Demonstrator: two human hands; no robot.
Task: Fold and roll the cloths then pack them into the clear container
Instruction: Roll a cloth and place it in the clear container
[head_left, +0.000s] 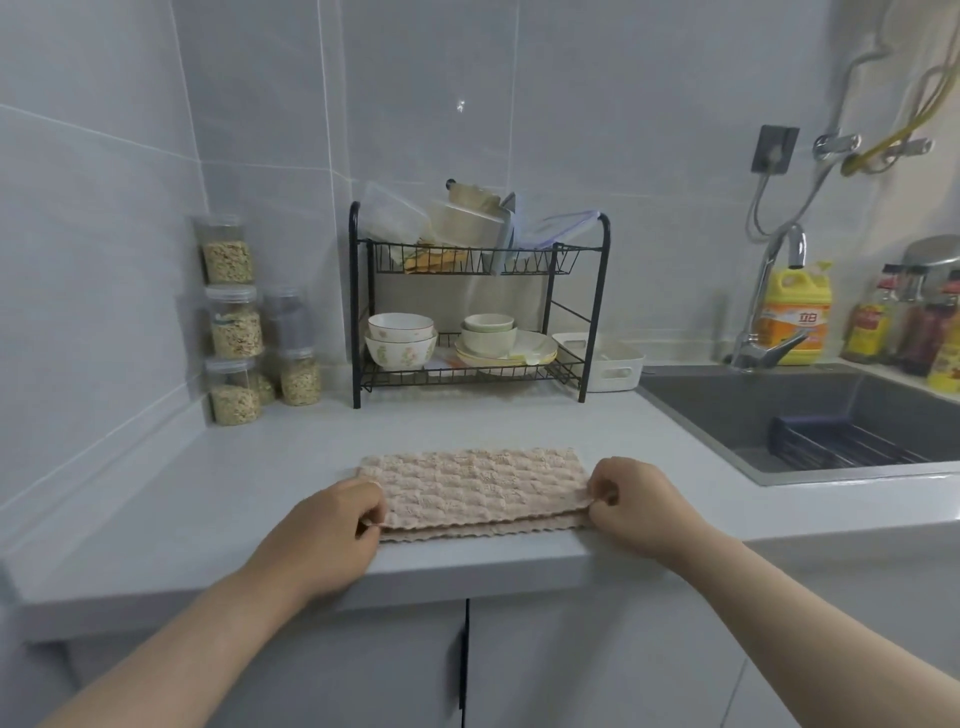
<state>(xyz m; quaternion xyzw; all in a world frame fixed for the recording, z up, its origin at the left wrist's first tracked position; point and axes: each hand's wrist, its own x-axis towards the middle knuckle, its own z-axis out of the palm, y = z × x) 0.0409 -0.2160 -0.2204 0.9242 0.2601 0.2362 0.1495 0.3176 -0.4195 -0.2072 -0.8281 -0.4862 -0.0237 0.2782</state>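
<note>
On the countertop (208, 493), jars (235, 325) hold what looks like grain; left hand (327, 530) and right hand (636, 501) pinch the folded cloth (475, 483).

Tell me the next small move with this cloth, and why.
Probably draw the top layer toward you until its near edge meets the lower one. The cloth lies folded once on the counter, the left hand and right hand each pinch a near corner, and the lower layer's edge shows past the top one.
</note>
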